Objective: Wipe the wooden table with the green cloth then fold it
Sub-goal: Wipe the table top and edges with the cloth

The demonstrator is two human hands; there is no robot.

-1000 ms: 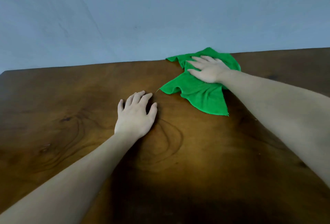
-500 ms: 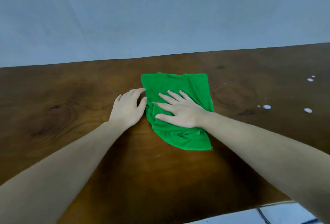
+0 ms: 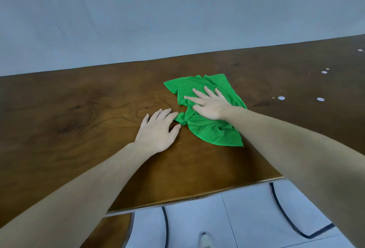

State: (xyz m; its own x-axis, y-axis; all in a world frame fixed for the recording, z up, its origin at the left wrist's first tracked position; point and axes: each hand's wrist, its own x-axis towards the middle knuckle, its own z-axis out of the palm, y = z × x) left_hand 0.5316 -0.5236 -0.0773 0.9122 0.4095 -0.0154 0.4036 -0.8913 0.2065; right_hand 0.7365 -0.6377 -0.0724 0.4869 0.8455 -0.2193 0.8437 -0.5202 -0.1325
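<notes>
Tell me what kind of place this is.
Probably a plain indoor room, perhaps a workspace; hard to say more. A large wooden table stands against a bare pale wall, with a light tiled floor below. A right hand presses a green cloth.

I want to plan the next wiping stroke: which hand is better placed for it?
Right. The right hand lies flat on the cloth, fingers spread. The left hand rests on the bare table beside it.
</notes>
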